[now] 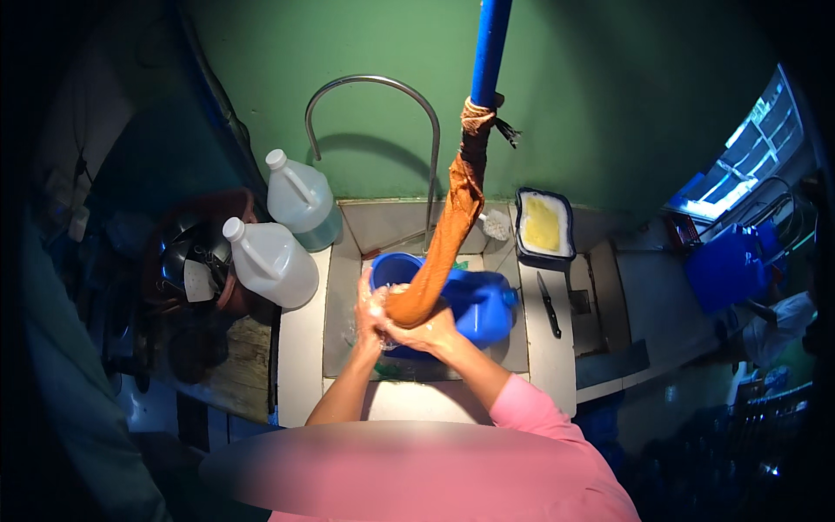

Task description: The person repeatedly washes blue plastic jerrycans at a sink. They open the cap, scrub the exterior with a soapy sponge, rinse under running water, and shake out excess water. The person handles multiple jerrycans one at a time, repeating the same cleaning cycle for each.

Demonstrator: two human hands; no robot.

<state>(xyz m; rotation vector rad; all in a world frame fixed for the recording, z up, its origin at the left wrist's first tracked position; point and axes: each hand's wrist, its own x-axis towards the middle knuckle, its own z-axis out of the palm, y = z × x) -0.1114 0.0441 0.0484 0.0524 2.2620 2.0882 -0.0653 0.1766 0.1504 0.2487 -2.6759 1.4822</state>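
My left hand [370,306] and my right hand [426,332] meet over the sink, wet and with what looks like suds on them. Their fingers curl in toward each other; whatever lies between them is hidden. An orange-brown cloth sleeve [442,252], tied round a blue pipe [491,52], hangs down with its lower end right at my hands. Under and behind the hands, a round blue container [393,271] and a blue plastic jug [483,306] lie in the tiled sink [342,291].
Left of the sink stand two white-capped jugs, one clear [277,265] and one bluish [303,204]. A curved metal faucet [374,78] rises behind. On the right ledge are a dark tub [548,257] with yellow contents and a black-handled knife [550,306]. Dark pans [184,257] fill a basin farther left.
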